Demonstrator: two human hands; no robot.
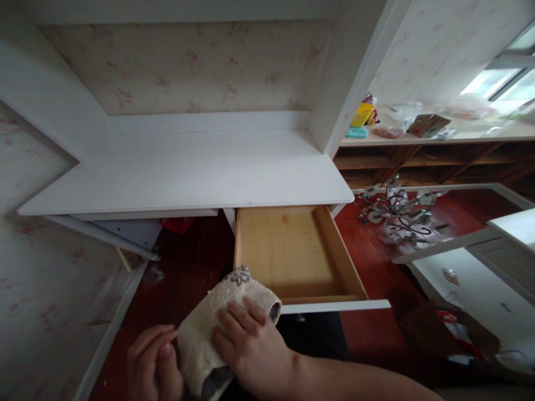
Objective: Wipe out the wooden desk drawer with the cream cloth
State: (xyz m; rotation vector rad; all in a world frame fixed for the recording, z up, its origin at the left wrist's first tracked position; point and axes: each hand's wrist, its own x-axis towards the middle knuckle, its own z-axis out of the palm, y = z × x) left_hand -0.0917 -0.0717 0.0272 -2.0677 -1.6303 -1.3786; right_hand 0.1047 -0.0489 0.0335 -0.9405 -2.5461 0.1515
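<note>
Beside the opened, not yet shut drawer, the right hand lies spread on folded cloth; left hand curls, grip unclear.

Right hand: back up, laid flat on top of the cloth, digits extended and slightly spread, not curled round it. Right wrist nearly straight; bare right forearm runs off to the right of the cloth. Left hand: just left of the cloth, fingers curled, thumb bent, fingertips at its edge; grip unclear.
</note>
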